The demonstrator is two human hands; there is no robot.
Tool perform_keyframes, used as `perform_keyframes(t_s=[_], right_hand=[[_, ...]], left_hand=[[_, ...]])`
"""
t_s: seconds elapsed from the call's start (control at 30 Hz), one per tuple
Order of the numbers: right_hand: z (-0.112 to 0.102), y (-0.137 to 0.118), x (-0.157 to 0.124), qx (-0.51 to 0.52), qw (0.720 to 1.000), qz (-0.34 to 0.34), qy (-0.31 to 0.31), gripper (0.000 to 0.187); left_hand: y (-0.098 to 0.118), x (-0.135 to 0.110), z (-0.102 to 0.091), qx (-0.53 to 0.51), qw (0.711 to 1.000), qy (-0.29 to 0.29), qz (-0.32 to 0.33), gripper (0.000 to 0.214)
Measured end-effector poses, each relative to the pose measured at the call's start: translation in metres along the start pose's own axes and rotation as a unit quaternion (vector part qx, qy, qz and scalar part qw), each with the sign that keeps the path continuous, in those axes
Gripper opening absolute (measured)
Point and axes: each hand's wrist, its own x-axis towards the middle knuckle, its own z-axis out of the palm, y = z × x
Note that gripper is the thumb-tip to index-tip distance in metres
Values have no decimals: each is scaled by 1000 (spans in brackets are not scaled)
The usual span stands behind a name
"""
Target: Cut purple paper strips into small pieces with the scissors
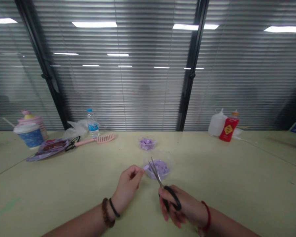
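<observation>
Head view: purple strip (146, 167) juts from left hand (127, 188) grip toward scissors (156, 172).

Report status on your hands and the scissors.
Left hand pinching lilac strip. Right hand gripping scissors, blades beside strip. Clear bowl of purple pieces just beyond.

— Where was the nearer bowl (158, 169)?
— On the table (64, 204), just behind the scissors (156, 172) in the right hand (181, 207), with a strip (146, 167) in the left hand (127, 187) at nine o'clock.
— And beyond it?
— A smaller bowl (146, 144) at twelve, a comb (105, 138) at ten, a squeeze bottle (229, 129) at two.
</observation>
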Motion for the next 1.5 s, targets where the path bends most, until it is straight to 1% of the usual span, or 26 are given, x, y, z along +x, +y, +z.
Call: perform_keyframes(t_s=[0.07,0.13,0.23,0.4,0.63,0.83,0.9,1.03,1.17,1.37,1.43,1.5], right_hand=[[3,-2,-2,-32,999,7,-16,58],[7,-3,-3,-48,999,16,-10,57],[9,-4,-3,-52,998,20,3,57],[9,-4,-3,-53,998,17,5,57],[8,-1,2,-56,998,30,12,58],[8,3,4,-50,998,9,21,56],[8,2,4,-38,999,5,35,57],[6,2,5,18,996,-4,86,59],[2,4,8,45,994,-6,101,57],[2,2,6,65,991,-16,116,56],[1,-1,4,75,990,-27,119,57],[-1,-5,2,90,986,-54,127,57]], left_hand=[[3,-3,1,5,1000,-15,1,32],[6,-5,2,14,999,-34,5,31],[11,-8,5,28,998,-56,15,31],[12,-10,6,41,996,-72,23,31],[11,-8,6,35,997,-73,20,31],[10,-4,9,20,998,-64,11,31],[9,-3,10,6,998,-65,6,32],[4,2,9,-45,998,-47,-11,33],[-1,5,7,-73,996,-32,-27,31],[1,1,7,-55,998,-34,-24,29],[3,2,1,-42,998,-35,-9,29],[8,8,-9,-2,999,-47,18,26]])
